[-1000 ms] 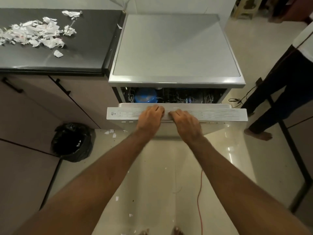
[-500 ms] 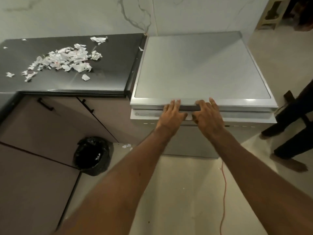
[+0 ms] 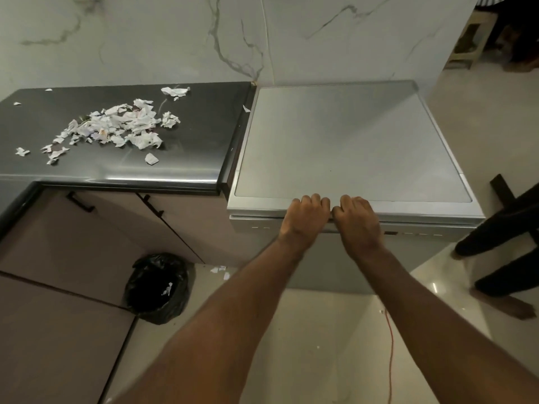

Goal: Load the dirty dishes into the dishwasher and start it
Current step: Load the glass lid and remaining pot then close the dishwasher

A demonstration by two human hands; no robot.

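The silver dishwasher (image 3: pixel 350 141) stands to the right of the counter, and its door (image 3: pixel 320 263) is closed, so the dishes inside are hidden. Both my hands are side by side at the middle of the door's top edge. My left hand (image 3: pixel 306 220) and my right hand (image 3: pixel 357 223) have their fingers curled, with the knuckles lying on the front lip of the dishwasher's top. The heels of both hands lie against the door's control strip (image 3: pixel 256 225). Neither hand holds anything.
Torn paper scraps (image 3: pixel 116 129) lie on the dark counter (image 3: pixel 189 141) at the left. A black-bagged bin (image 3: pixel 159 287) stands on the floor by the cabinets (image 3: pixel 87 243). A red cable (image 3: pixel 390 345) runs across the floor. Another person's legs (image 3: pixel 501 249) are at the right.
The door went from partly open, with the racks showing, to fully closed under both hands. My fingers, straight half a second ago, have now curled.
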